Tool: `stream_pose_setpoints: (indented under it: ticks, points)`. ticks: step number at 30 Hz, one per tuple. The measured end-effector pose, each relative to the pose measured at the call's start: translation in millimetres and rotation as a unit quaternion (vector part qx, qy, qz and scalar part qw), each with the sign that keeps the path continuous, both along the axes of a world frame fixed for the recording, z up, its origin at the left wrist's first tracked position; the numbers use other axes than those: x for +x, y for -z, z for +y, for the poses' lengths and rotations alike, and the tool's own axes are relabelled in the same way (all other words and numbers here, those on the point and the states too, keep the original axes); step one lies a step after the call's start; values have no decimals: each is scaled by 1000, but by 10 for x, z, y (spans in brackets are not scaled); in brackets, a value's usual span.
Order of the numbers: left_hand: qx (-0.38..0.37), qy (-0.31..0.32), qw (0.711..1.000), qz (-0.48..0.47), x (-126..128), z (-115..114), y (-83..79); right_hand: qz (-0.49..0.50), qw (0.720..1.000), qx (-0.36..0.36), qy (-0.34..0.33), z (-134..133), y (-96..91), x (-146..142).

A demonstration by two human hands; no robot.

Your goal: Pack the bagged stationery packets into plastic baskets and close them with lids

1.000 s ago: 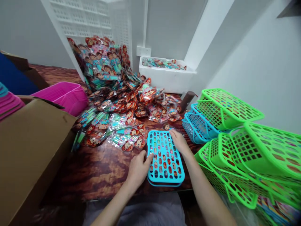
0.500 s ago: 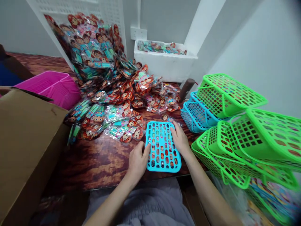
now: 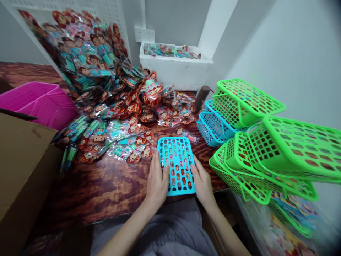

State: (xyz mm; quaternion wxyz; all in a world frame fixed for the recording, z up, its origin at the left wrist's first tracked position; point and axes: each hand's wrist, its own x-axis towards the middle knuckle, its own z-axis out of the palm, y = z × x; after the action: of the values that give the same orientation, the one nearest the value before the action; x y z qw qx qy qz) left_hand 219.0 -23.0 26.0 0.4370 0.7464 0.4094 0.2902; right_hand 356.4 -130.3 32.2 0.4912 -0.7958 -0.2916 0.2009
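A blue plastic basket (image 3: 176,156) with a slotted lid is at the front edge of the table, in front of me. Colourful contents show through its holes, too small to name. My left hand (image 3: 157,177) grips its left side, thumb on top. On the right side, my right hand (image 3: 201,179) holds it the same way; the fingers beneath are hidden. Just beyond the basket lies a single bagged doll-shaped packet (image 3: 186,135). To the left spreads a heap of similar clear-bagged packets (image 3: 128,106) with cartoon doll faces.
Filled green baskets (image 3: 247,96) and blue baskets (image 3: 215,124) are stacked at the right. A cardboard box (image 3: 23,167) and a pink basket (image 3: 39,103) stand left. Behind are a white foam box (image 3: 176,71), a tipped white crate (image 3: 112,21) and a dark cylinder (image 3: 201,97).
My right hand has slid from the basket's far right corner down its right side, nearer to me. My left hand stays on the left side. The view has shifted right.
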Motion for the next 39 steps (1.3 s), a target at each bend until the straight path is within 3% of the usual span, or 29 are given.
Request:
stream_pose_setpoints:
  ticks: [9,13,17,20,22,24,28,33,39]
  points:
    - [14,10,1000,15,-28,12,63,133,986,90,37,-22,160,-4]
    - [71,23,996,50,-56,42,-9,115,988,91,44,-20,168,-24]
    - [232,124,955,134,7,197,-235,43,997,56,42,-10,143,-89]
    - [286,219,918,166,296,382,-449,15,998,50,31,7,125,-134]
    - [273,241,917,165,608,520,-556,14,998,56,21,20,115,-147]
    - [208,245,931,175,935,672,-603,25,997,65,14,32,105,-148]
    - [124,273,931,207,1322,1035,-551,59,995,78,18,45,81,-133]
    - [40,323,923,205,1263,1373,-441,97,992,79,-5,53,56,-111]
    - [8,327,927,183,1228,1415,-282,154,983,93,-33,48,83,-33]
